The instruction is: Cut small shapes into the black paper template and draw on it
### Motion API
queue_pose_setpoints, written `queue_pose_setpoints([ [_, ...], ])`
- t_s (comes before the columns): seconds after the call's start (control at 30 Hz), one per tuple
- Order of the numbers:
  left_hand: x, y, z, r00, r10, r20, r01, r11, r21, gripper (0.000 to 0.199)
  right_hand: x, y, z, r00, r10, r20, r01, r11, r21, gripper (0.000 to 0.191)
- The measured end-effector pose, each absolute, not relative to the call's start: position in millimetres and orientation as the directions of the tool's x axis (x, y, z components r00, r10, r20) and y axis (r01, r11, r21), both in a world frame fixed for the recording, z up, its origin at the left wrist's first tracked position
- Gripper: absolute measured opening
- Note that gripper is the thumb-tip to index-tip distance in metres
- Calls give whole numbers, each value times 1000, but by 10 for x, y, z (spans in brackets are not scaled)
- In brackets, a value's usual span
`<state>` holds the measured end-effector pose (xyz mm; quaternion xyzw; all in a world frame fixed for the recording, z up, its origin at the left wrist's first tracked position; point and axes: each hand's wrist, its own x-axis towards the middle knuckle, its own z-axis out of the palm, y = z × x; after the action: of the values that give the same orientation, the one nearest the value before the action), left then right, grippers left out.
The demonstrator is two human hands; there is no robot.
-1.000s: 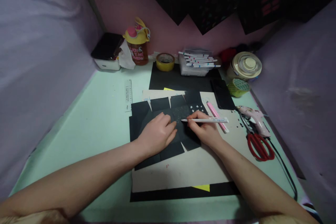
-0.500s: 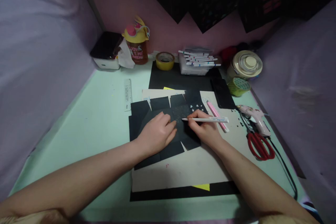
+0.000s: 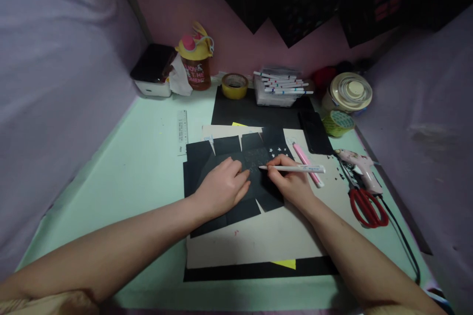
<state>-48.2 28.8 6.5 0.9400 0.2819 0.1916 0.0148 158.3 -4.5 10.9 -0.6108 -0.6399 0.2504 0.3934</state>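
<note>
My right hand point(image 3: 291, 181) pinches a slim white pen point(image 3: 306, 169), its tip pointing left at the black card. Faint pale outlines mark the card near that tip. The slit-edged black card point(image 3: 269, 194) lies flat with several flaps along its far and near sides. Across its middle rests my left hand point(image 3: 223, 184), fingers curled together and pressing the card down; the fingertips are partly hidden. Small white stars point(image 3: 280, 149) show on the card just beyond my right hand. A pink pen-like tool point(image 3: 307, 163) lies to the right of that hand.
Red-handled scissors point(image 3: 367, 206), a glue gun point(image 3: 364, 170) with its cord and a black phone point(image 3: 316, 133) lie right. A ruler point(image 3: 182, 133) is left. Behind stand yellow tape point(image 3: 234, 86), a box of pens point(image 3: 277, 96) and a drink bottle point(image 3: 195, 71). Pale board point(image 3: 221, 251) lies underneath.
The whole view has shifted slightly, so things sit a little further right. The pen tip stays near the outlines on the card, and my left hand keeps its place there.
</note>
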Motion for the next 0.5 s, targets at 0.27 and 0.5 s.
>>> queue_pose_setpoints([
  [0.27, -485, 284, 66, 766, 544, 341, 524, -837, 159, 27, 1586, -41, 119, 51, 983, 178, 594, 114, -797, 11],
  [0.5, -480, 281, 76, 767, 555, 322, 534, -830, 159, 27, 1595, -47, 123, 38, 984, 175, 577, 121, -808, 11],
])
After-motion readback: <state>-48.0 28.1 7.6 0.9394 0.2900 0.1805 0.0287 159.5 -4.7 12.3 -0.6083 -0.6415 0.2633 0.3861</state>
